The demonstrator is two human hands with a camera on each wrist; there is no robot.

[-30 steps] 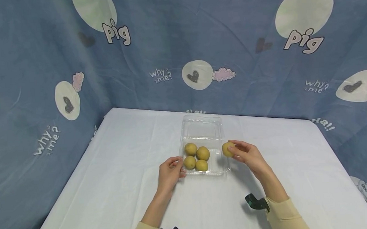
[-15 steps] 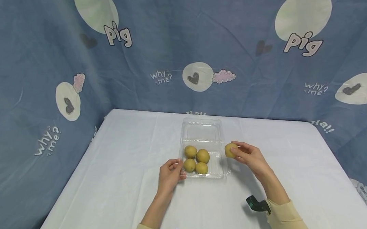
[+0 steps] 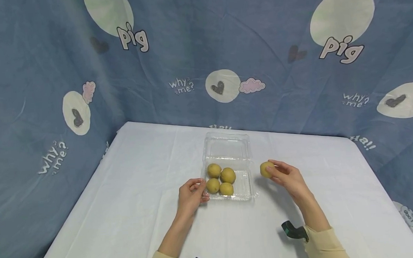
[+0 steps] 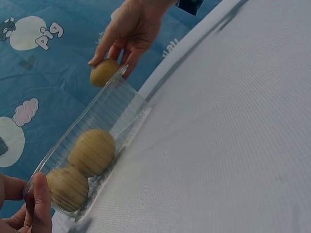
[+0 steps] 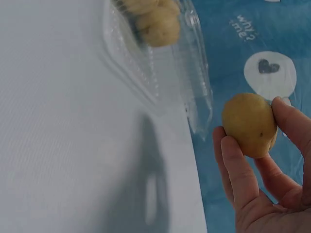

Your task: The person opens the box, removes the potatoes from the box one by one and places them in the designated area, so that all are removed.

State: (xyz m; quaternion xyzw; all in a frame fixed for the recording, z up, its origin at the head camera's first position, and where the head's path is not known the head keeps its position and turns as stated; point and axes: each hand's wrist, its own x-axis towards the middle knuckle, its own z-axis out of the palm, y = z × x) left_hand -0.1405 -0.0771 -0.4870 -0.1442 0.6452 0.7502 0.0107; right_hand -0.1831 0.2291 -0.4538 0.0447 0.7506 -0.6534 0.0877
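Observation:
A clear plastic clamshell box (image 3: 243, 181) lies on the white-covered table with its lid (image 3: 226, 147) folded back, away from the person. Several round yellow lemons (image 3: 228, 175) fill the left part of its base. My left hand (image 3: 190, 197) pinches the box's left front corner, thumb on the near side wall in the left wrist view. To the right of the box, my right hand (image 3: 288, 179) holds one lemon (image 5: 249, 124) between thumb and fingertips, raised over the cloth. A small dark spot and a nub show on that lemon's skin.
White cloth (image 3: 142, 166) covers the table on both sides of the box. Behind and to the left hangs a blue printed curtain (image 3: 178, 107). Dark wrist cameras (image 3: 294, 231) stick out from the cream sleeves.
My right hand has moved to the right, away from the box, with the lemon still in its fingers. The left hand and the box stay in place.

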